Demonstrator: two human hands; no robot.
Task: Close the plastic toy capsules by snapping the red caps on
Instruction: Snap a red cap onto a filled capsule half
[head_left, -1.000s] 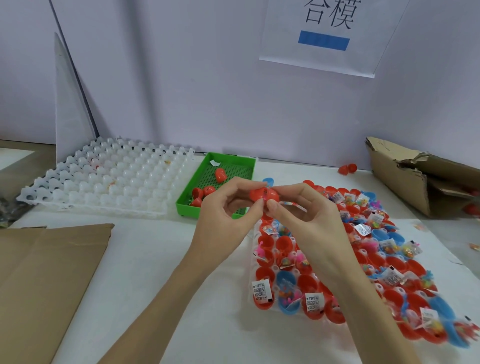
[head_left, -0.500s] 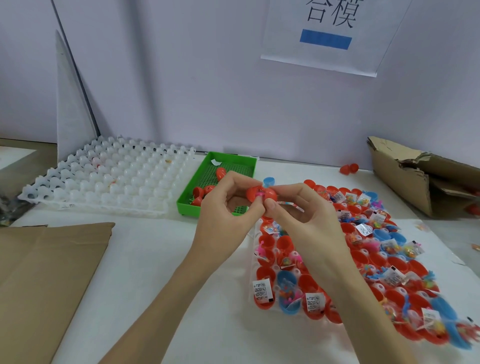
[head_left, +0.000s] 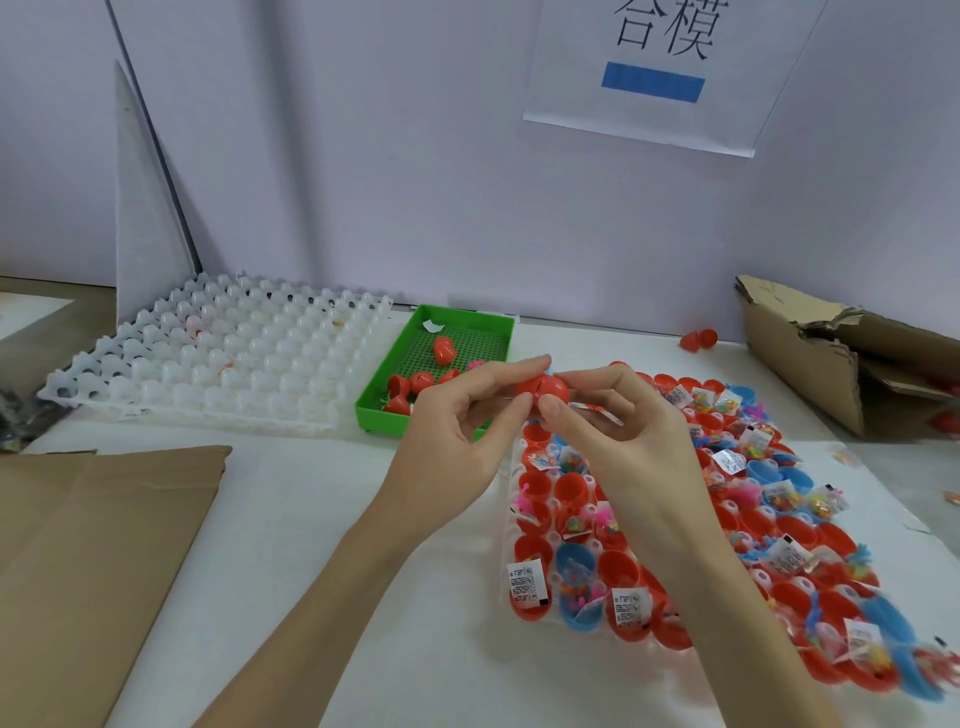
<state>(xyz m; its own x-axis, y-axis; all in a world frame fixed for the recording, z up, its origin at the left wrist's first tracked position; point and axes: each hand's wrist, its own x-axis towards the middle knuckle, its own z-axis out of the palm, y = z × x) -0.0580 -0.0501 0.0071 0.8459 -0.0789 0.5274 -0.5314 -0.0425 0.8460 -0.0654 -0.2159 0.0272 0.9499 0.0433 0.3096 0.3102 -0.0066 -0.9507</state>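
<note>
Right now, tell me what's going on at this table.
A person is closing toy capsules. The left hand and right hand together pinch one red capsule above the tray of open capsule halves, which hold small toys and paper slips. More red caps sit in the green tray. A white empty holder tray lies at left.

A red capsule (head_left: 540, 391) is held above the table, its two halves pushed together with a seam showing across the middle. Below it, a tray (head_left: 506, 499) holds open red and blue capsule halves (head_left: 574, 564) packed in rows, many with small toys and white labels inside. Loose red caps (head_left: 415, 384) lie in a green basket (head_left: 379, 410) just beside the tray.
</note>
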